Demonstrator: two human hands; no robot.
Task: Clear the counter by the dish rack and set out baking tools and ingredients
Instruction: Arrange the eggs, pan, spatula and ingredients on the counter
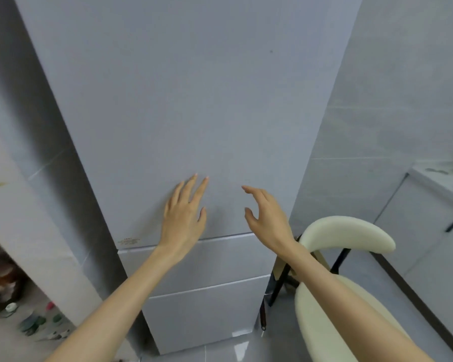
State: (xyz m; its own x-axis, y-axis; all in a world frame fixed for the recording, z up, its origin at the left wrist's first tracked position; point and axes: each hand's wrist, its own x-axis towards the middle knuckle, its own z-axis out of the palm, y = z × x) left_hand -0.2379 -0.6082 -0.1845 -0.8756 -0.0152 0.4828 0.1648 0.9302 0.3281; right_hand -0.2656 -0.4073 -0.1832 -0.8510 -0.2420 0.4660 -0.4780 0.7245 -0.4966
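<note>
Grey fridge door (181, 100) behind empty left hand (185, 218) and right hand (266, 220)

- Left hand (185, 215), fingers straight and spread, lies before the tall grey fridge (183, 100) door; contact cannot be told.
- Right hand (266, 218), fingers loosely bent, holds nothing, just beside it.
- Cream chair (345, 233) stands right of the fridge.
- White counter (439, 181) at far right edge.

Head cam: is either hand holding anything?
No: the left hand and right hand are both empty, raised in front of the closed fridge door.
</note>
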